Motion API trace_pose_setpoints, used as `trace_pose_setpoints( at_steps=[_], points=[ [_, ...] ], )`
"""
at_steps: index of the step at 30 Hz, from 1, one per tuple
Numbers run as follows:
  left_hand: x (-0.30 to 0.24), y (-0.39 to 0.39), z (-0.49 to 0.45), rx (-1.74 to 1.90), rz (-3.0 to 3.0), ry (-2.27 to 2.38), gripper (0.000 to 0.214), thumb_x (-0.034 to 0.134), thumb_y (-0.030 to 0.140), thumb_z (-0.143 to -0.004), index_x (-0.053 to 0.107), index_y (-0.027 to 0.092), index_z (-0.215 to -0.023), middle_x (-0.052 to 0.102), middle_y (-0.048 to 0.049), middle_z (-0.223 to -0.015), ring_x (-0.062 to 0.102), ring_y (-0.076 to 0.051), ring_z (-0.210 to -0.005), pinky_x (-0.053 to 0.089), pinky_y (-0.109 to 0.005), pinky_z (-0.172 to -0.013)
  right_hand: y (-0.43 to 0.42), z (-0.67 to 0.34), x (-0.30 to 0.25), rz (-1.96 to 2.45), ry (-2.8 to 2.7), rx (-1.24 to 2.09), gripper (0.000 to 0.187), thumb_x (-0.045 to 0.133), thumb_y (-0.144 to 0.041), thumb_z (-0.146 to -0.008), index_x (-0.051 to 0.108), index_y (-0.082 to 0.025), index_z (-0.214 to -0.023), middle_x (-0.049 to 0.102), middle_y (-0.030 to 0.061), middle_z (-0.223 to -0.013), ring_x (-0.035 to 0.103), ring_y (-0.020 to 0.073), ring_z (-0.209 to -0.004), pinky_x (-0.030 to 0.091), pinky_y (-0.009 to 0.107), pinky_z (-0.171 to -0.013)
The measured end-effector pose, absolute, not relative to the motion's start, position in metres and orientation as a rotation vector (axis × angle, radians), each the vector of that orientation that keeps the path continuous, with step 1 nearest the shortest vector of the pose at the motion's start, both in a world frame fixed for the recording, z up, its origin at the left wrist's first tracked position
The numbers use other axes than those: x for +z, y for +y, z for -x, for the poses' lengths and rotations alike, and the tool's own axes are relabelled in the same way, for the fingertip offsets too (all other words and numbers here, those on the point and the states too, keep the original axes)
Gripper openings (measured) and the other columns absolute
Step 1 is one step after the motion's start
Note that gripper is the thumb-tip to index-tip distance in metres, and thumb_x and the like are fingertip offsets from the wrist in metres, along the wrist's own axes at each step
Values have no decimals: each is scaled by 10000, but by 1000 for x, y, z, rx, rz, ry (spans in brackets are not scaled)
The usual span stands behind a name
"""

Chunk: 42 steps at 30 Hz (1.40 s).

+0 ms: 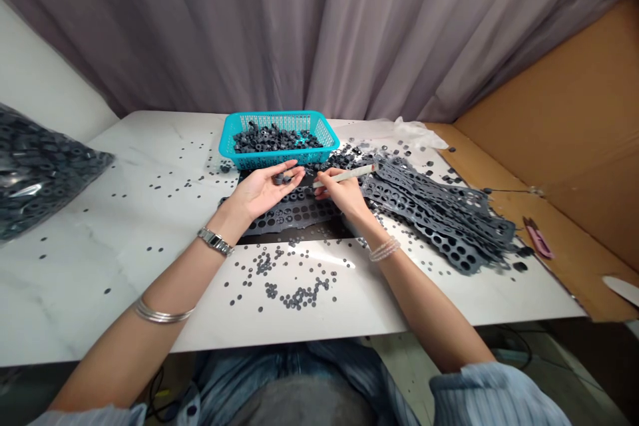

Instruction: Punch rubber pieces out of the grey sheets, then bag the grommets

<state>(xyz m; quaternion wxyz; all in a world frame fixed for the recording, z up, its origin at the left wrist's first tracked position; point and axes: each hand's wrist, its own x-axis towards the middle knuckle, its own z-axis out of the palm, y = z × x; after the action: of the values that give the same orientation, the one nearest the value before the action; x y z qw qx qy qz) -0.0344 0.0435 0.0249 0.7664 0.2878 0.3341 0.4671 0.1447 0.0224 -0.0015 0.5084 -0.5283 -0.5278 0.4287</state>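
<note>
Palm up, my left hand cups a few small black foam rings near its fingertips. My right hand grips a white pen-like stick, its lower tip close to the fingertips and its other end slanting up to the right. Under both hands lies a dark punched foam sheet with rows of round holes, on a dark board. Some rings still sit in the sheet between my hands. Just beyond my hands stands a turquoise basket holding many black rings.
Used punched strips are heaped at the right. Small black discs lie scattered over the white table. A clear bag of black pieces stands at the left. Pink-handled snips rest on cardboard at the right.
</note>
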Motion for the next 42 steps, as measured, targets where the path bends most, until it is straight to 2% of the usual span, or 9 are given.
trace_pose_setpoints(
  at_steps=[3,6,9,12,15,18,30,36,42],
  points=[
    [23,45,34,1028,-843,843,204,457,123,-896,655,108,-849,642,-122,-850,635,-148,-815,553,-274,-730,23,-144,-4,1280,-1305,1031,192,567,-316,-810,586,-175,-681,641,28,-623,638,148,-562,575,275,-560],
    [21,45,36,1040,-1033,959,226,530,226,-881,639,139,-703,565,-31,-651,482,-82,-551,438,-219,-538,24,-144,-8,1289,-1368,1026,199,570,-314,-811,598,-173,-673,639,26,-582,643,156,-547,565,274,-559],
    [21,40,38,1021,-1289,1092,202,712,278,-742,653,149,-599,445,42,-483,334,-68,-471,326,-221,-497,24,-144,-11,1305,-1436,1004,201,569,-298,-808,602,-170,-657,647,29,-568,643,157,-533,549,264,-553],
    [21,33,36,866,-1795,1267,105,738,233,-677,755,170,-759,535,34,-502,446,-110,-546,377,-245,-608,25,-145,-13,1319,-1484,966,207,557,-291,-816,602,-171,-653,655,31,-563,646,158,-536,535,254,-559],
    [18,30,30,598,-2302,1412,299,643,257,-745,750,208,-1020,734,-43,-834,612,-197,-771,430,-297,-730,26,-146,-14,1329,-1512,923,224,537,-301,-830,589,-179,-650,660,31,-578,650,158,-547,527,251,-565],
    [13,29,25,485,-2404,1467,347,599,294,-774,725,221,-1089,744,-82,-1008,652,-260,-904,462,-330,-746,26,-146,-14,1341,-1536,891,225,526,-301,-837,585,-182,-656,662,33,-589,652,161,-552,522,253,-565],
    [16,25,19,298,-2602,1554,328,508,296,-837,683,258,-1113,736,-73,-1025,660,-276,-990,496,-337,-741,21,-144,-5,1386,-1692,790,221,513,-253,-843,582,-176,-648,664,34,-581,633,161,-571,479,245,-569],
    [17,24,12,241,-2665,1577,248,489,283,-844,689,192,-958,723,-103,-925,666,-281,-914,481,-335,-693,20,-141,-4,1418,-1740,726,220,507,-223,-843,588,-173,-645,656,25,-589,616,153,-585,440,230,-560],
    [18,22,10,219,-2678,1620,222,476,259,-853,670,165,-909,702,-114,-905,655,-270,-914,470,-325,-707,19,-139,1,1452,-1784,665,226,512,-188,-827,559,-181,-606,625,17,-571,573,148,-570,392,236,-546]
  ],
)
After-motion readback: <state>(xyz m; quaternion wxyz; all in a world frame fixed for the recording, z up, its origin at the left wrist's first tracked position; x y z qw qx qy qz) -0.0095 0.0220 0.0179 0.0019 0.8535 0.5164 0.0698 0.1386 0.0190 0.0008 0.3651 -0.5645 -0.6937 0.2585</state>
